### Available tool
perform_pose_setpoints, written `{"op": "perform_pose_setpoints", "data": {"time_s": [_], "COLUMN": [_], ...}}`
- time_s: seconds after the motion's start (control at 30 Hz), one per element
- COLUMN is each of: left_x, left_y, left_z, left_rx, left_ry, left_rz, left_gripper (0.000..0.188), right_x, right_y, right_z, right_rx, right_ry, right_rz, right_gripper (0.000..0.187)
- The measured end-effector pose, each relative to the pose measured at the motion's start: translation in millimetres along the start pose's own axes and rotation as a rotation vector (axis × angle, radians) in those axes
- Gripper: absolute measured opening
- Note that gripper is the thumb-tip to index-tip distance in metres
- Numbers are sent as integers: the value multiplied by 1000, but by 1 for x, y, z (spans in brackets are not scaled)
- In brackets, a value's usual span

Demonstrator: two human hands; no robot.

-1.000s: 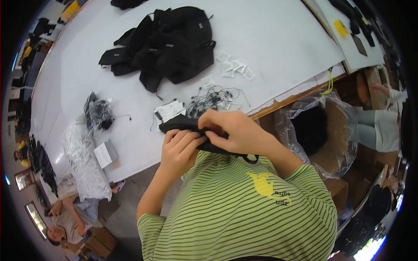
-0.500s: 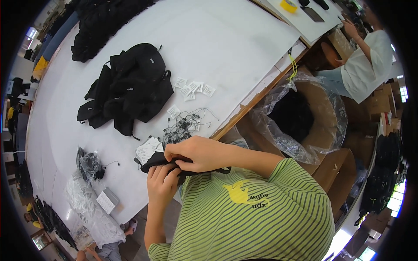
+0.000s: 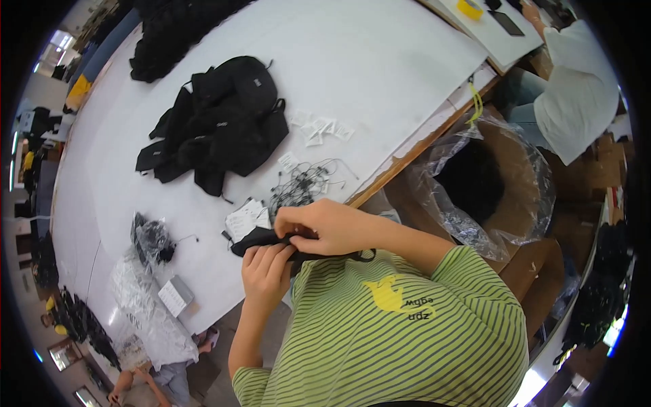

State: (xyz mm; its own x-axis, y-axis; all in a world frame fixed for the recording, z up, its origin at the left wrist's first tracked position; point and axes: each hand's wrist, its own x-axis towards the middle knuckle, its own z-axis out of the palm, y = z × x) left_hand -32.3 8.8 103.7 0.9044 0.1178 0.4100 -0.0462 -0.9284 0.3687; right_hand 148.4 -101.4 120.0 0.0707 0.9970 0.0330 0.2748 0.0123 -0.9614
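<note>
At the table's near edge I hold a small black fabric bag, mostly covered by my fingers; a dark loop pokes out by my shirt. My left hand grips its near side, fingers bent over the cloth. Thumb and fingers of my right hand pinch the fabric from above. Just beyond the bag lies a stack of white paper tags, with a tangle of thin black tag strings beside it. Farther off is a pile of black bags.
Loose white tags lie beyond the strings on the white table. Left are clear plastic wrapping and a small grey-white box. A plastic-lined carton with black contents stands right. Another person is at far right.
The whole view has shifted slightly, so the table and things appear farther right. Both hands keep their hold on the black bag with little visible change. The person at far right has leaned or turned.
</note>
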Motion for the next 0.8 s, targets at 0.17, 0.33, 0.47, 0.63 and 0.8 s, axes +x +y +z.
{"op": "perform_pose_setpoints", "data": {"time_s": [0.17, 0.33, 0.47, 0.63, 0.8], "left_x": [-6, -5, -11, -16, -17], "left_y": [2, 7, 3, 2, 5], "left_z": [2, -4, -2, 3, 3], "left_rx": [-19, 31, 35, 42, -37], "left_ry": [-4, -89, -85, -71, -131], "left_rz": [0, -96, -34, 1, -30], "left_gripper": [24, 24, 28, 32, 26], "right_x": [0, 1, 4, 6, 6], "right_y": [1, 4, 9, 20, 25], "right_z": [4, 5, 6, 10, 11], "right_rx": [52, 59, 77, 200, 194], "right_ry": [-19, -7, -40, -27, -39], "right_rz": [10, 25, 31, -9, 46], "right_gripper": [18, 18, 19, 19, 19]}}
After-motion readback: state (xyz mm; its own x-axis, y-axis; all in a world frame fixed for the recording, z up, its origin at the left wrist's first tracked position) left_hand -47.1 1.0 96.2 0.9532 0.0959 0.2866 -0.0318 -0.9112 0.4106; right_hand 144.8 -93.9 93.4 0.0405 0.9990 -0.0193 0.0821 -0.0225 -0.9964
